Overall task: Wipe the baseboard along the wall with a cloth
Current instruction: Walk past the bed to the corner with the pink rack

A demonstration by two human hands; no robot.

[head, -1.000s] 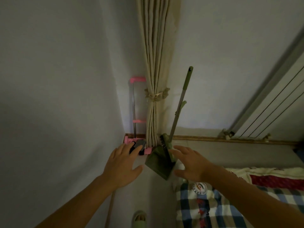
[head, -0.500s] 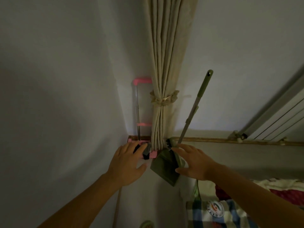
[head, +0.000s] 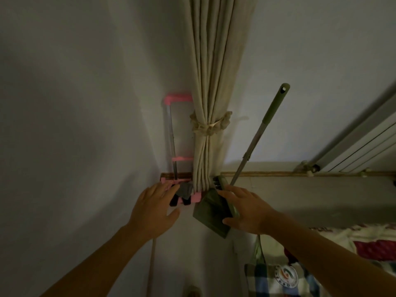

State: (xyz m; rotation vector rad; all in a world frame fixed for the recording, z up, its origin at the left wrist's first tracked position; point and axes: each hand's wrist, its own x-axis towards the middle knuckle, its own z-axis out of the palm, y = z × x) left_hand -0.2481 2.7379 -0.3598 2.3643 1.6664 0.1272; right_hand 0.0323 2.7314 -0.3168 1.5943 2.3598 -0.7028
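A brown baseboard [head: 278, 173] runs along the foot of the far wall, with a short piece [head: 182, 175] showing in the corner. A grey crumpled thing that looks like a cloth [head: 184, 190] lies on the pink trolley base [head: 196, 197] in that corner. My left hand [head: 153, 211] reaches there with straight fingers, its tips at the trolley base just left of the grey thing. My right hand [head: 243, 211] is spread over the right edge of a green dustpan [head: 211, 215], touching it. Neither hand holds anything.
A tied beige curtain [head: 211, 103] hangs in the corner between the hands. A green-handled broom [head: 260, 133] leans on the wall. The pink trolley frame [head: 171, 129] stands upright. A bed with a checked blanket [head: 310, 264] fills the lower right. The room is dim.
Both hands have moved forward toward the corner. My left fingers now reach the pink trolley base, and my right hand has settled over the dustpan's edge.
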